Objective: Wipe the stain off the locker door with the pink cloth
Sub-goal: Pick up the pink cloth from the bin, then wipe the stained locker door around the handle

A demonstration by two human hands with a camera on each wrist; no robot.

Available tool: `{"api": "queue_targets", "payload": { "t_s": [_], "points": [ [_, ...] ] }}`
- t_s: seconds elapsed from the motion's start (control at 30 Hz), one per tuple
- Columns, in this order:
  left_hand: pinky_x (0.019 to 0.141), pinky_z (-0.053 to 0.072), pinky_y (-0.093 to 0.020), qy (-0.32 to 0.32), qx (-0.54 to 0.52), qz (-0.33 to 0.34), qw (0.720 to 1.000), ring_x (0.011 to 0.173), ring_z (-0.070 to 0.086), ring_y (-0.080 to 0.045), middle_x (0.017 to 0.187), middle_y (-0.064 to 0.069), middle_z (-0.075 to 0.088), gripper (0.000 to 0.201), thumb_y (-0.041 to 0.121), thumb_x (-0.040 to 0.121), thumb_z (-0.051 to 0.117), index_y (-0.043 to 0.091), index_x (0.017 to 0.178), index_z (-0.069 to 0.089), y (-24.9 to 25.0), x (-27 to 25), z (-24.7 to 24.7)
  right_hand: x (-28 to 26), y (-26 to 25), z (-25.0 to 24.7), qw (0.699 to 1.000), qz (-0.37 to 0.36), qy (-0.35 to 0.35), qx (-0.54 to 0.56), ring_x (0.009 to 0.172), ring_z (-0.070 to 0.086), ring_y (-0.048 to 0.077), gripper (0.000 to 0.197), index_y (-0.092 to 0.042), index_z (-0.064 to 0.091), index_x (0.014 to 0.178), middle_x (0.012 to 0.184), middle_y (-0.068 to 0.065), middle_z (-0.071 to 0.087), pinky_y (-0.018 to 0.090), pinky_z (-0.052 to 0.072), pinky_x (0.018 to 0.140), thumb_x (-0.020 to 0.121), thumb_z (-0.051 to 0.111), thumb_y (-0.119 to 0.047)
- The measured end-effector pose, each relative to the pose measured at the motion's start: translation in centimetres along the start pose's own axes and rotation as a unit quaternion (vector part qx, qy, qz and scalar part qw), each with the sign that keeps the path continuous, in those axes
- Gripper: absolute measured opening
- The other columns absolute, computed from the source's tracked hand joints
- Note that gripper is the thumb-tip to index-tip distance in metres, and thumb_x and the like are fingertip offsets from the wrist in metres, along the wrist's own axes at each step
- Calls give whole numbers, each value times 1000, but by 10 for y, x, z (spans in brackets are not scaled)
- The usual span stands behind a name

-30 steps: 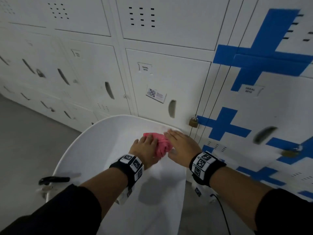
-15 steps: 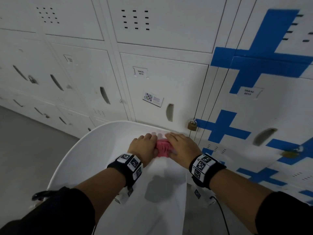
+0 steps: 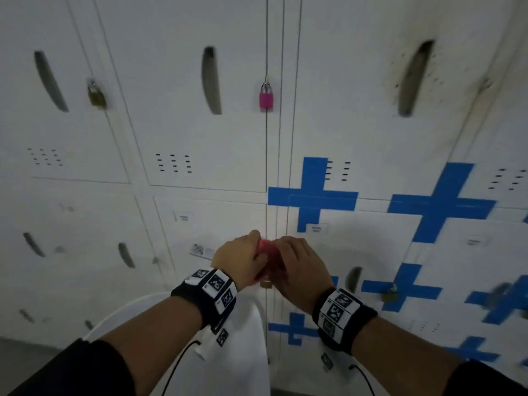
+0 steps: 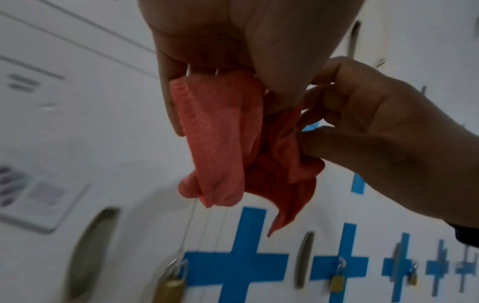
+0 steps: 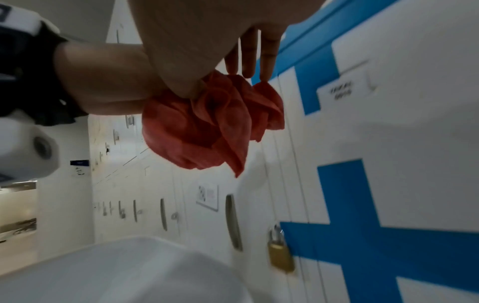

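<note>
The pink cloth (image 3: 268, 250) is bunched up in the air in front of the lockers, held between both hands. My left hand (image 3: 253, 246) grips its left side with curled fingers. My right hand (image 3: 286, 248) pinches its right side. In the left wrist view the pink cloth (image 4: 223, 143) hangs in folds below my left hand (image 4: 181, 102), and my right hand (image 4: 308, 131) pinches it from the right. The right wrist view shows the pink cloth (image 5: 207, 123) crumpled under my right hand's fingers (image 5: 249, 61). Dark speckled stains (image 3: 434, 70) surround a handle slot on the upper right locker door (image 3: 357, 110).
White lockers fill the wall, some marked with blue tape crosses (image 3: 313, 201). A pink padlock (image 3: 266, 100) and a brass padlock (image 3: 96, 95) hang higher up. Another brass padlock (image 5: 281, 256) hangs low beside the hands. A white curved seat (image 3: 240, 361) stands below my wrists.
Both hands have lifted the cloth off the white seat and hold it up in front of the lockers. The head view has tilted upward, bringing the stained door into sight.
</note>
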State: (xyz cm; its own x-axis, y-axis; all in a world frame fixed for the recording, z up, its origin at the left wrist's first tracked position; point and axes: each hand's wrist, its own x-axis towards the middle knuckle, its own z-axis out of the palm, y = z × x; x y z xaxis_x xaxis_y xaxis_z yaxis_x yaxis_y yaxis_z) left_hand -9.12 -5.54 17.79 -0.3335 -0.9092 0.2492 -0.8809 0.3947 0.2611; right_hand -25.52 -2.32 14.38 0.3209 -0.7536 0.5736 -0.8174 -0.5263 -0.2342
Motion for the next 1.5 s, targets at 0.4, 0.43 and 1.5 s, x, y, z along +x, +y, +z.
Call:
{"api": "queue_targets", "payload": {
  "t_s": [0.4,0.43,1.5],
  "points": [
    [60,45,-33,63,-176,128,974,65,55,-18,72,1,58,16,33,90,48,22,79,42,149,45,-73,-32,29,-121,977,7,207,-42,132,38,27,84,-12,30,141,145,13,37,45,41,102,75,72,-45],
    [61,46,-33,65,-202,137,967,65,55,-17,72,2,58,16,32,90,49,22,79,44,162,48,-77,-34,34,-130,973,12,224,-57,134,36,29,88,-11,26,143,147,15,34,47,41,102,76,72,-45],
    [120,-3,-53,267,121,123,948,144,-29,-30,156,-14,-32,111,67,78,41,8,149,-21,180,170,-143,99,150,-336,874,44,441,-199,109,32,32,70,-11,32,147,137,17,41,43,40,93,84,64,-11]
  ]
}}
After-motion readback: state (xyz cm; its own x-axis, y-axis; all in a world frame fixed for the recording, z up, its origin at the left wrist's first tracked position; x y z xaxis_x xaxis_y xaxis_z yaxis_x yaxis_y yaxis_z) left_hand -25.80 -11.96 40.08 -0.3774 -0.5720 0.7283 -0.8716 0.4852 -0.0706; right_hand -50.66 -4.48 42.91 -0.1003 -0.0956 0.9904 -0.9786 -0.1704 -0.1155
